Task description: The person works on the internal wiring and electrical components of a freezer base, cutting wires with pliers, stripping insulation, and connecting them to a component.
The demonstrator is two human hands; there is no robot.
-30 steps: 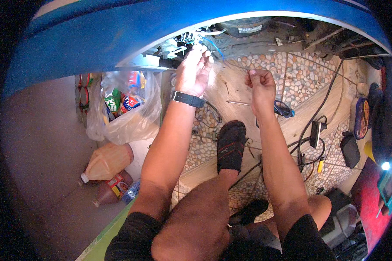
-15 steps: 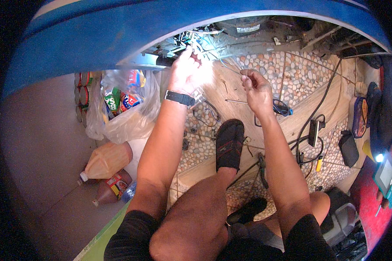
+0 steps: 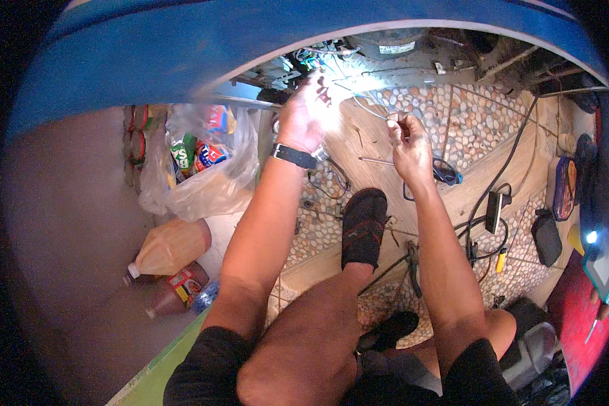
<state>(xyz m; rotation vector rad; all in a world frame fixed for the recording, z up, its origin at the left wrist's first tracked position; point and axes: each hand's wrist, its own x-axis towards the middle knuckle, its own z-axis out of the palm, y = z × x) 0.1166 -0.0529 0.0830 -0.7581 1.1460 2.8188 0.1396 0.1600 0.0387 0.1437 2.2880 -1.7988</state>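
Note:
Under a curved blue panel [image 3: 149, 54], my left hand [image 3: 303, 120] reaches up to a tangle of wires [image 3: 311, 57], fingers curled; bright glare hides what they hold. My right hand [image 3: 411, 147] pinches a thin pale wire [image 3: 367, 105] that runs from that tangle. Beside and below it, a thin rod with a pale shaft [image 3: 373, 160] and a coiled blue-and-black cable [image 3: 445, 172] lie on the floor.
A plastic bag of packets [image 3: 203, 176] and bottles [image 3: 172, 247] are at the left. My foot in a dark shoe [image 3: 362, 227] is on the pebbled floor. Black cables [image 3: 494, 169], a yellow-handled tool [image 3: 501, 260], a black pouch [image 3: 547, 237] and a lit teal device [image 3: 599, 271] are at the right.
The glare around my left fingers has spread and brightened since a second ago. Both hands have shifted only slightly, my right one still pinching the wire.

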